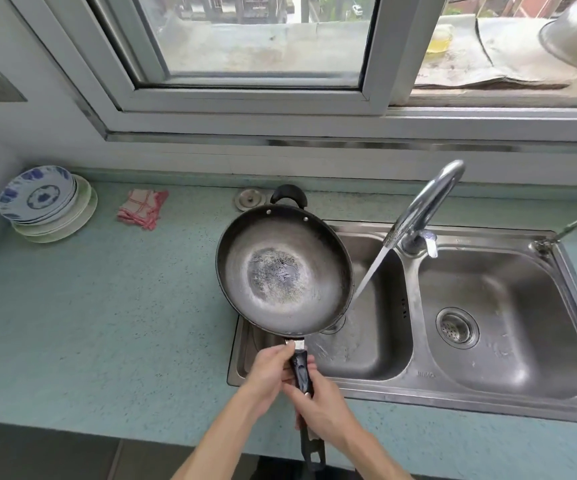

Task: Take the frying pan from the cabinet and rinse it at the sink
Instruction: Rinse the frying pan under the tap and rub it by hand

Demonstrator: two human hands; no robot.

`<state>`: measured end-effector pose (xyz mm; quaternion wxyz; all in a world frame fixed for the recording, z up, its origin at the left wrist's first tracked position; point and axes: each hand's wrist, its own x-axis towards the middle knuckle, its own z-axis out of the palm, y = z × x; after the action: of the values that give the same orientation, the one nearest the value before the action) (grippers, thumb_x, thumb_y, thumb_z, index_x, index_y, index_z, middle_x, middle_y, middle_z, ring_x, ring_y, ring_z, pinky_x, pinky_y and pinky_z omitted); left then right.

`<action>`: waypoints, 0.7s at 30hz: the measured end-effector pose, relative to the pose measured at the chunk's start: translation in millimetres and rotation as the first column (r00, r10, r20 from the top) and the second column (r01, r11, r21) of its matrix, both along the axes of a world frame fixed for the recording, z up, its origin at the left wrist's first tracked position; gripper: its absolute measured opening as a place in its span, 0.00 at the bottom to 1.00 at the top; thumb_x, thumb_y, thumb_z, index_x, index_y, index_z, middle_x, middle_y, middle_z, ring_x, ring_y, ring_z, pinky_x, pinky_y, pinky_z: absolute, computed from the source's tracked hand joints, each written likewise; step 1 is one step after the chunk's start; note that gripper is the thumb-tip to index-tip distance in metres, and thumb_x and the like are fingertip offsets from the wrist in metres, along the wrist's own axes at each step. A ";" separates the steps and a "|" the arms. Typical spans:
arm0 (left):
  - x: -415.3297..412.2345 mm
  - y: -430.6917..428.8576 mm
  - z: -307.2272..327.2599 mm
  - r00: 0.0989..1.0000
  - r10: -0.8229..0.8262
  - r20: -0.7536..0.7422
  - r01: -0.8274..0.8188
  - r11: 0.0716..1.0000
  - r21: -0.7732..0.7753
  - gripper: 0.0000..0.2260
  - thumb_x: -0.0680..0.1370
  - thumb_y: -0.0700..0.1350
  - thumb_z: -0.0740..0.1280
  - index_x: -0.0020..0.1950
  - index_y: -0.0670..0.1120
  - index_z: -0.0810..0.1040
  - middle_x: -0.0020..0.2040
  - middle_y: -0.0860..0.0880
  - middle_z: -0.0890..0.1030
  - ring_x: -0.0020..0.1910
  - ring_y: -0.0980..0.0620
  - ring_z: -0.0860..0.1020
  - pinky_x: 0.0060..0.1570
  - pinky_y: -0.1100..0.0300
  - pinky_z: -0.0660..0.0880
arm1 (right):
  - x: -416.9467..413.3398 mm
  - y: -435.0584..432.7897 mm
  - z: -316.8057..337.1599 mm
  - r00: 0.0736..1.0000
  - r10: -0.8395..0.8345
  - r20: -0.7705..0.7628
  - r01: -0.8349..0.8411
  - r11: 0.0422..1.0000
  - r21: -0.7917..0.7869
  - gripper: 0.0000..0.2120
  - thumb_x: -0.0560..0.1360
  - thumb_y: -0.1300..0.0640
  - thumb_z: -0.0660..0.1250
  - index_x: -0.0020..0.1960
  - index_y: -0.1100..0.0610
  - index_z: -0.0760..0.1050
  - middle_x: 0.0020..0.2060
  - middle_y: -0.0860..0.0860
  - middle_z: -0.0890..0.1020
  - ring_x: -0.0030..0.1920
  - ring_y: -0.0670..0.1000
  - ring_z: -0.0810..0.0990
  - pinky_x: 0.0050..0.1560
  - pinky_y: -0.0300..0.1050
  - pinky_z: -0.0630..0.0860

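- Two bare forearms reach in from the bottom edge, meeting on one long black handle (302, 372).
- Left hand (268, 372) has its fingers curled closed around the handle close to the pan; right hand (318, 407) grips the same handle further back, fingers wrapped tight.
- Frying pan (284, 271) is held level above the left basin (366, 348) of a steel double sink, its far rim reaching over the counter edge. Its inside is dark with a worn, pale patch in the middle.
- Faucet (425, 202) is running; the stream (371, 270) falls just to the right of the pan's rim and into the basin, not into the pan.
- Judging by this, the pan is out of the cabinet and the rinse is about to begin. The next move calls for shifting the pan right, under the water, and tilting it to swill.
- Right basin (529, 341) shows a round drain strainer (457, 327).
- Pale green speckled countertop (107, 323) carries a stack of plates (46, 204), the top ones blue and white, and a red-checked cloth (142, 208).
- Behind the sink, a sliding window (245, 57) looks outdoors.
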<state>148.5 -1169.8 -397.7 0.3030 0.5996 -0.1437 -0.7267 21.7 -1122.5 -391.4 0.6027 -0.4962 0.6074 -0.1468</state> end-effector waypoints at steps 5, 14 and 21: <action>-5.6 8.2 3.4 0.998 -0.003 0.058 0.006 0.999 -0.051 0.16 0.84 0.49 0.59 0.55 0.36 0.80 0.47 0.40 0.86 0.42 0.46 0.85 0.41 0.53 0.81 | -48.4 -15.0 11.8 0.974 0.127 -0.186 -0.147 0.984 -0.099 0.26 0.74 0.28 0.56 0.49 0.48 0.78 0.42 0.44 0.83 0.43 0.41 0.80 0.49 0.44 0.79; -5.6 14.4 -8.7 0.994 0.027 0.105 -0.017 0.996 -0.091 0.20 0.84 0.51 0.59 0.57 0.35 0.79 0.49 0.39 0.86 0.44 0.46 0.85 0.54 0.47 0.78 | -168.0 -91.7 39.0 0.664 -0.331 -0.670 -0.216 0.773 -0.596 0.22 0.70 0.67 0.69 0.64 0.67 0.75 0.63 0.62 0.76 0.62 0.64 0.75 0.62 0.58 0.73; -1.2 17.7 -20.4 0.991 0.049 0.126 -0.041 0.997 -0.064 0.18 0.84 0.50 0.59 0.55 0.36 0.80 0.46 0.40 0.87 0.42 0.46 0.86 0.50 0.50 0.81 | -189.1 -138.3 40.4 0.539 -0.027 -0.842 -0.346 0.904 -0.251 0.44 0.70 0.59 0.68 0.80 0.62 0.49 0.81 0.58 0.52 0.79 0.56 0.55 0.77 0.55 0.59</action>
<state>147.3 -1152.1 -418.1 0.3280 0.6382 -0.1714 -0.6751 -167.4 -1260.8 -350.9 0.1443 -0.6695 0.7273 0.0439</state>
